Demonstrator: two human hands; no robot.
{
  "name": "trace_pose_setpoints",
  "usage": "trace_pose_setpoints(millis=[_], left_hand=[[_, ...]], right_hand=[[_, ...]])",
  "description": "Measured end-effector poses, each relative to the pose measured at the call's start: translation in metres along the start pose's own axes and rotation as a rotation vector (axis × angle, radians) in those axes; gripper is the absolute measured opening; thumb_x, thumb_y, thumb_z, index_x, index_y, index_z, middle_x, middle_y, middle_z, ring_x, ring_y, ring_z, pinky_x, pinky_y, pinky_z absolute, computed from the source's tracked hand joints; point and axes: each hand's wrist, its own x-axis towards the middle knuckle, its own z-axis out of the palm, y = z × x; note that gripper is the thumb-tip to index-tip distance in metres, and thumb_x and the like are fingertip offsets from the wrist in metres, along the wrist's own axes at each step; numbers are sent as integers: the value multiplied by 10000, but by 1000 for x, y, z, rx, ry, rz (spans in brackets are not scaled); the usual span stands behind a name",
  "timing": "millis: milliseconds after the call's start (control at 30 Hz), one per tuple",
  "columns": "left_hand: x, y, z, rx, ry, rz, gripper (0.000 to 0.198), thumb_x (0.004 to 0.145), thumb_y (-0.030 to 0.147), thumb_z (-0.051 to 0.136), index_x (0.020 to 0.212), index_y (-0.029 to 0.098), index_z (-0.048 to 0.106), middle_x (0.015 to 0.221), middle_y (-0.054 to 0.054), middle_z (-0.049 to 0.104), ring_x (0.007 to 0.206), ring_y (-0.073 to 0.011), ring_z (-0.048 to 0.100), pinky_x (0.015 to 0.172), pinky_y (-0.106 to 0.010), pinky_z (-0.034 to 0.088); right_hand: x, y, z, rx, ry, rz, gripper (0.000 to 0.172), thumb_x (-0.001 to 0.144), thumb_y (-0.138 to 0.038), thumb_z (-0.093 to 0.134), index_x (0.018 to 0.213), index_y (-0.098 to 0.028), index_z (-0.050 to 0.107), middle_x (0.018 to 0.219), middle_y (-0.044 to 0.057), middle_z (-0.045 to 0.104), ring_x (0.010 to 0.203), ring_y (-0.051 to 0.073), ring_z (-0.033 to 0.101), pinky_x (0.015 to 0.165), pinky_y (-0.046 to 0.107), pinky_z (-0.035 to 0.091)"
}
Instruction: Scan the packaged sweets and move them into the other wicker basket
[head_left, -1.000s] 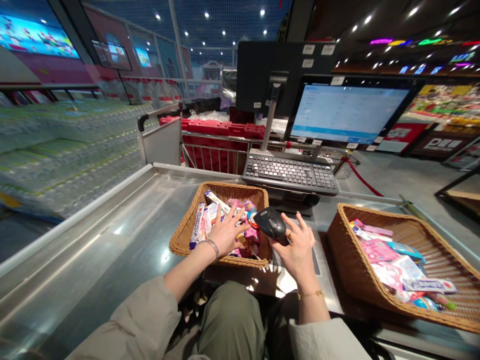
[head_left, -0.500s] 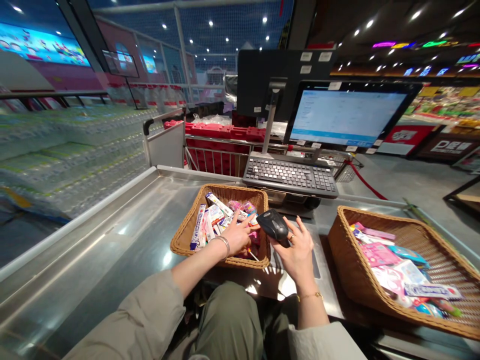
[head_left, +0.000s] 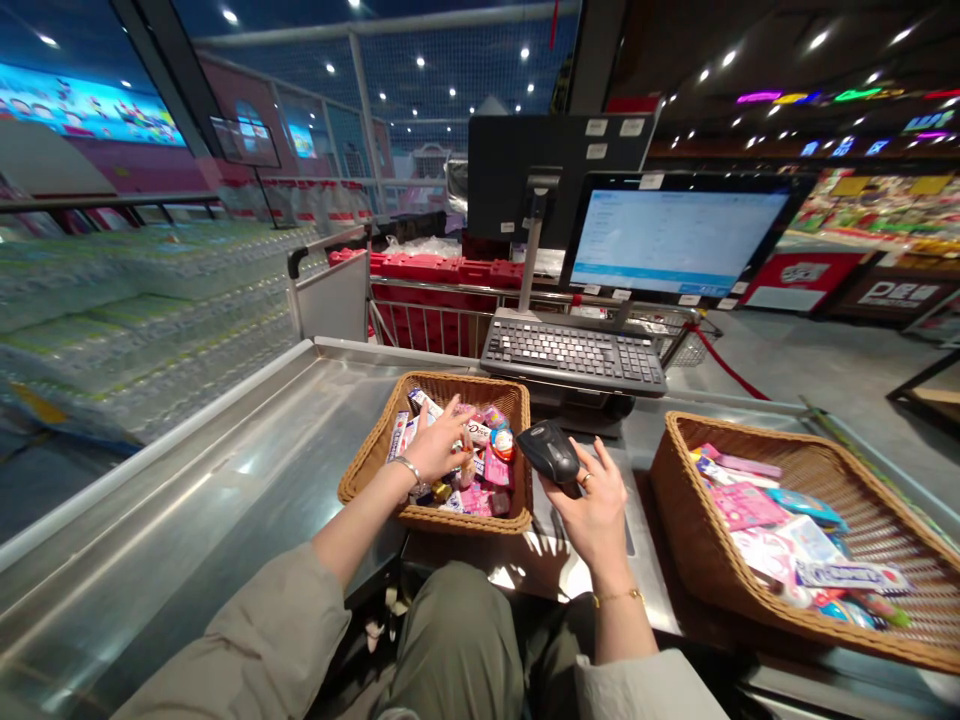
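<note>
Wrapper [head_left: 478, 432] in wicker basket [head_left: 450, 379] shows large "D"; other print unreadable.

The barcode scanner [head_left: 547, 450] at lower centre is black, and the wicker basket [head_left: 360, 490] beside it is a tan diagonal weave. At lower right, the packets [head_left: 742, 505] show pink and blue. Upper centre, the crates [head_left: 442, 270] are bright red; at the bottom, the trousers [head_left: 457, 650] are olive

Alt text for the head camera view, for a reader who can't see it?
A person's right hand holds a black handheld barcode scanner while the left hand reaches into a wicker basket of small packaged items on a steel checkout counter. A second wicker basket sits to the right.
</note>
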Motion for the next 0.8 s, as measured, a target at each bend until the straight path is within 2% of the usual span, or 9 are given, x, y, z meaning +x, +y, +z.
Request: trace_pose_setpoints(millis=[233,333,400,467,533,600,700,800], left_hand=[[0,-28,1,-3,71,-353,117,821,353,667,818,250,722,1454,-63,526,1445,-411,283,1044,-821,20],[-2,-36,3,7,89,-467,177,827,408,656,831,239,707,1410,-70,574,1437,-420,296,1065,-806,23],[-4,-38,3,44,130,-527,222,816,418,667,935,233,690,1409,-95,572,1427,-408,327,1102,-771,46],[-7,-37,3,127,215,-550,421,796,389,698,1168,206,627,1498,-161,457,1439,-398,306,1126,-742,70],[-9,-35,0,236,297,-503,669,766,337,739,1372,193,495,1590,-204,258,1472,-406,210,1121,-748,58],[-11,-33,-3,319,294,-361,742,753,304,765,1426,272,454,1624,-164,160,1490,-411,119,1105,-765,6],[-12,-32,-6,357,127,-69,611,752,327,786,1318,402,569,1626,-81,203,1494,-405,90,1099,-761,-37],[-7,-35,-3,374,-63,122,523,731,326,810,1215,437,643,1615,-38,252,1489,-410,107,1081,-775,-47]], right_hand=[[0,2,1,8,8,5,178,760,-387,694,841,-232,733,1231,64,685,1367,328,422,1091,575,339],[0,2,2,15,14,2,173,758,-382,702,842,-235,734,1230,63,686,1366,333,423,1091,579,340],[0,1,3,16,15,-1,171,755,-383,707,835,-236,735,1228,62,687,1365,337,423,1090,580,345],[0,1,4,14,16,-7,172,757,-387,706,832,-235,734,1226,63,687,1362,339,426,1087,580,351],[0,2,4,12,19,-13,178,760,-395,703,831,-234,733,1224,64,688,1359,342,430,1083,583,356],[0,2,5,7,18,-16,183,763,-403,703,835,-237,734,1225,61,687,1357,346,431,1080,588,359],[-1,2,4,2,6,-13,187,763,-402,707,858,-244,738,1231,57,685,1358,351,429,1078,596,362],[-1,2,3,3,3,-13,178,765,-388,706,861,-242,740,1235,58,683,1362,351,424,1079,596,363]])
